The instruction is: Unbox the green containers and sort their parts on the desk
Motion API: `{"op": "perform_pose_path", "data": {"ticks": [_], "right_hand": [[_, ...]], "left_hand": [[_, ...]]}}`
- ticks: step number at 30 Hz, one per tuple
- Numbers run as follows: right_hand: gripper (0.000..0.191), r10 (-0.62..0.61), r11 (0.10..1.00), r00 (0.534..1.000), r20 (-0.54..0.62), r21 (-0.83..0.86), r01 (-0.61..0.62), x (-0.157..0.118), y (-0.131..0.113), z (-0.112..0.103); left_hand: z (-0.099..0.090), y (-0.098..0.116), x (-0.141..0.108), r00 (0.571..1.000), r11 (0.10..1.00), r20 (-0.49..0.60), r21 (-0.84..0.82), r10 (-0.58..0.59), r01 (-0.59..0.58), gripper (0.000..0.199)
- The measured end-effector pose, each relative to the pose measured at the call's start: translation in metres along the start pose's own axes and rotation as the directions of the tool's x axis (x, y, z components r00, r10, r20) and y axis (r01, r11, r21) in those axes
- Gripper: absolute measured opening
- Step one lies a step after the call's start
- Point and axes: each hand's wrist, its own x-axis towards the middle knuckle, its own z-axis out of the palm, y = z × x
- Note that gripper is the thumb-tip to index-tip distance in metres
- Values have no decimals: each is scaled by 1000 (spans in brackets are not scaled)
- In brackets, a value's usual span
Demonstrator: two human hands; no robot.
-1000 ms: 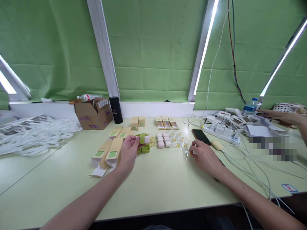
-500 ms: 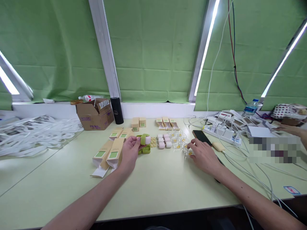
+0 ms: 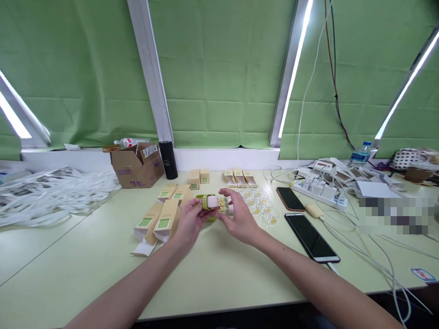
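My left hand (image 3: pixel 192 219) is closed around a green band (image 3: pixel 205 202) with a pale pink rounded block (image 3: pixel 212 201) set in it. This is held above the table, over a green open tray (image 3: pixel 211 219) that is partly hidden. Just to the right is my right hand (image 3: pixel 240 219), its thumb and fingers curved and apart, facing the block; I make out nothing between them. Small yellow pieces (image 3: pixel 221 204) show behind the gap. More pink blocks (image 3: pixel 231 209) are mostly covered by my right hand. Several clear plastic pieces with yellow centres (image 3: pixel 263 201) lie to its right.
Kraft boxes (image 3: pixel 167 218) stand at left, others (image 3: pixel 239 178) at the back. Two phones (image 3: pixel 312 237) (image 3: pixel 290 198), a power strip (image 3: pixel 320 191) and loose cables lie at right. A cardboard box (image 3: pixel 137 169), black cylinder (image 3: pixel 168 160) and white straps (image 3: pixel 51 194) are far left.
My right hand has moved left from the clear plastic pieces to beside the pink block, uncovering the phones. My left hand has shifted slightly, turning the green band and block.
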Motion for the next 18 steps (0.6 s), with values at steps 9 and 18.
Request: {"op": "perform_pose_path", "data": {"ticks": [9,18], "right_hand": [[44,88,946,994,-72,318,-61,-2,3,22],[40,182,931,976,-118,339,-133,-8,18,13]], "left_hand": [[3,-5,-4,990,996,133,79,-56,46,37],[0,0,-9,893,634,273,631,357,-446,35]]}}
